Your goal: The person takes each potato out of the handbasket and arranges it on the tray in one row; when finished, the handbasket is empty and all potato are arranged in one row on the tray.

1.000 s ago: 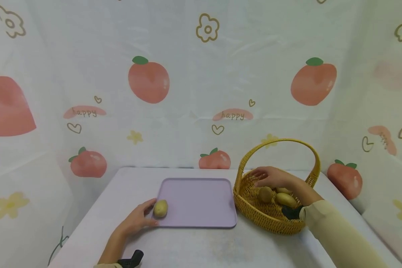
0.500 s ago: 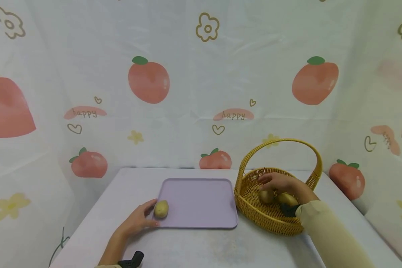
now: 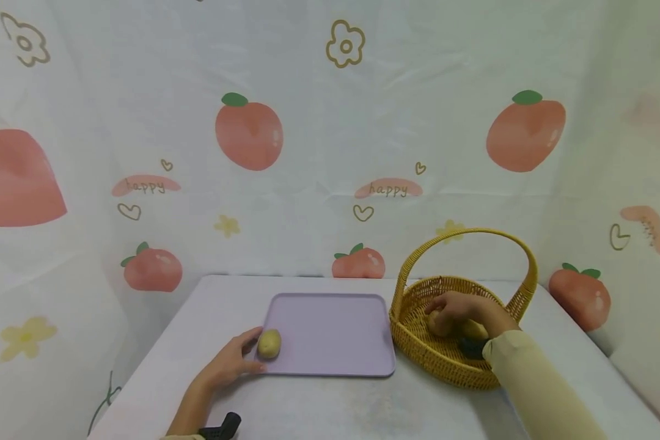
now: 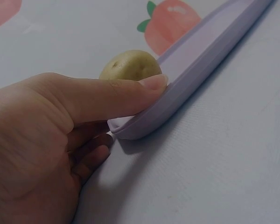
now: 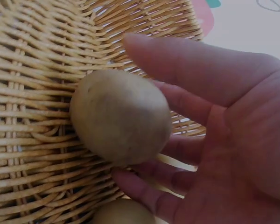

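My left hand holds the near left corner of a lilac tray. In the left wrist view its thumb lies along the tray's rim, with the other fingers partly hidden. A potato lies in the tray beside that hand. My right hand reaches into a wicker basket on the right. There its fingers curve behind a potato, while the thumb stands apart above it. A second potato shows at the bottom of the right wrist view.
The basket's tall arched handle rises over my right hand. Tray and basket stand side by side on a white-covered table. Behind the table hangs a white curtain printed with fruit.
My right hand has come down inside the basket, from hovering above to around the potato. My left hand stays at the tray's corner. The head view has shifted slightly.
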A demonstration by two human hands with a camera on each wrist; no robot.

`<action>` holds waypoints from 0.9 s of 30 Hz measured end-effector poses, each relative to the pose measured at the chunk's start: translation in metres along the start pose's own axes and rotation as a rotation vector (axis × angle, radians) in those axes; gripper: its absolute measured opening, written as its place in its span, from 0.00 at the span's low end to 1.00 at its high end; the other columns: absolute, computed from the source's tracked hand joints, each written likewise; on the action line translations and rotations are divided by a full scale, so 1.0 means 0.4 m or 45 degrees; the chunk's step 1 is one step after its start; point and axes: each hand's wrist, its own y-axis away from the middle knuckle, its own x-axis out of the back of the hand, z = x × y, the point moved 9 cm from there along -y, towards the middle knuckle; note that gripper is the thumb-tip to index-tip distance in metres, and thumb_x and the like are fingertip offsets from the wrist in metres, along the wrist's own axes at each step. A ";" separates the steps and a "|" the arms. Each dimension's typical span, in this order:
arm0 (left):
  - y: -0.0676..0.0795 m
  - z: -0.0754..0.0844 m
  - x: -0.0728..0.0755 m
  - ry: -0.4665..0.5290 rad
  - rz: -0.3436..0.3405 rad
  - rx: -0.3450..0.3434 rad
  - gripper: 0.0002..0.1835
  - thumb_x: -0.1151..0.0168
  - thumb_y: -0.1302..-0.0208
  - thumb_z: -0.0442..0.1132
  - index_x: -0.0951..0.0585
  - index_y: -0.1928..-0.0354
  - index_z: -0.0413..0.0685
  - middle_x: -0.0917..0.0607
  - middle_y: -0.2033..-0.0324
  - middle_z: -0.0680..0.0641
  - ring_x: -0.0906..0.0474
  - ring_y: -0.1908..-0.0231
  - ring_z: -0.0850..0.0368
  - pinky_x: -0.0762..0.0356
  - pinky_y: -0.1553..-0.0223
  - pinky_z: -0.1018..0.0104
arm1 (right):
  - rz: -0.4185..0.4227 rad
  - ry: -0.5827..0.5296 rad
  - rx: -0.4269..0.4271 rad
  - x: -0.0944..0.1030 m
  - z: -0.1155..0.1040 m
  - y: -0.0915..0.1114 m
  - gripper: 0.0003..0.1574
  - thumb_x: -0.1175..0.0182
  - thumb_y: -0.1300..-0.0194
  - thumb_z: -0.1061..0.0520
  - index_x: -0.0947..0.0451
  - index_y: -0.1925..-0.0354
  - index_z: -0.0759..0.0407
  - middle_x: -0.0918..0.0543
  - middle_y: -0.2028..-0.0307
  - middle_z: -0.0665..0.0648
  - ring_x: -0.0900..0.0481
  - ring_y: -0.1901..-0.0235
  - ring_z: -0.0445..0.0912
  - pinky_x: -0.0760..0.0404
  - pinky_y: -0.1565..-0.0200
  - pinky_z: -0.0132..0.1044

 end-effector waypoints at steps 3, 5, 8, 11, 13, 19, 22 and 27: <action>-0.003 -0.003 0.000 0.002 0.004 0.011 0.49 0.22 0.54 0.40 0.38 0.32 0.27 0.35 0.35 0.26 0.35 0.38 0.30 0.37 0.37 0.40 | 0.007 0.106 0.082 0.004 -0.008 0.004 0.29 0.36 0.46 0.58 0.22 0.46 0.68 0.22 0.49 0.65 0.29 0.55 0.51 0.26 0.56 0.39; -0.004 -0.005 0.000 -0.007 0.007 0.015 0.50 0.22 0.54 0.40 0.38 0.32 0.27 0.36 0.34 0.26 0.35 0.38 0.30 0.38 0.36 0.40 | 0.023 0.139 0.122 0.006 -0.013 0.004 0.28 0.36 0.47 0.58 0.21 0.47 0.68 0.21 0.53 0.62 0.29 0.58 0.49 0.26 0.59 0.37; -0.005 -0.006 0.000 0.000 0.005 0.016 0.50 0.22 0.54 0.40 0.38 0.32 0.27 0.36 0.34 0.26 0.36 0.37 0.29 0.38 0.36 0.40 | 0.064 0.150 0.138 0.008 -0.014 0.003 0.24 0.35 0.49 0.61 0.19 0.51 0.66 0.20 0.58 0.58 0.29 0.61 0.47 0.27 0.60 0.37; -0.005 -0.006 0.000 -0.007 0.004 0.022 0.50 0.22 0.54 0.41 0.38 0.32 0.27 0.36 0.34 0.27 0.36 0.37 0.30 0.39 0.36 0.41 | 0.101 0.137 0.137 0.006 -0.013 0.002 0.21 0.33 0.51 0.64 0.18 0.54 0.64 0.20 0.61 0.55 0.29 0.63 0.47 0.27 0.61 0.38; -0.005 -0.006 0.000 0.003 0.005 0.027 0.50 0.22 0.54 0.41 0.38 0.32 0.28 0.36 0.34 0.27 0.36 0.36 0.30 0.39 0.36 0.41 | 0.116 0.134 0.133 0.005 -0.012 0.002 0.20 0.32 0.51 0.64 0.18 0.56 0.63 0.21 0.63 0.55 0.29 0.65 0.46 0.26 0.63 0.38; -0.002 0.007 -0.003 0.002 -0.009 -0.013 0.49 0.23 0.53 0.39 0.38 0.33 0.25 0.36 0.35 0.25 0.35 0.38 0.29 0.37 0.37 0.40 | 0.153 0.016 0.070 0.016 -0.011 0.008 0.20 0.30 0.48 0.64 0.21 0.55 0.63 0.24 0.64 0.57 0.28 0.70 0.47 0.25 0.70 0.38; -0.001 0.008 -0.004 0.005 -0.011 -0.019 0.49 0.23 0.53 0.38 0.38 0.33 0.24 0.36 0.35 0.24 0.35 0.38 0.29 0.37 0.37 0.39 | 0.195 -0.028 0.089 0.032 -0.020 0.014 0.22 0.30 0.48 0.64 0.22 0.53 0.65 0.23 0.58 0.61 0.29 0.70 0.48 0.26 0.72 0.39; -0.002 0.001 -0.001 -0.001 0.003 0.010 0.49 0.22 0.54 0.38 0.38 0.33 0.26 0.35 0.35 0.26 0.34 0.38 0.30 0.37 0.36 0.40 | 0.239 -0.119 0.131 0.049 -0.037 0.028 0.23 0.33 0.44 0.65 0.23 0.49 0.66 0.23 0.58 0.62 0.29 0.71 0.48 0.25 0.73 0.41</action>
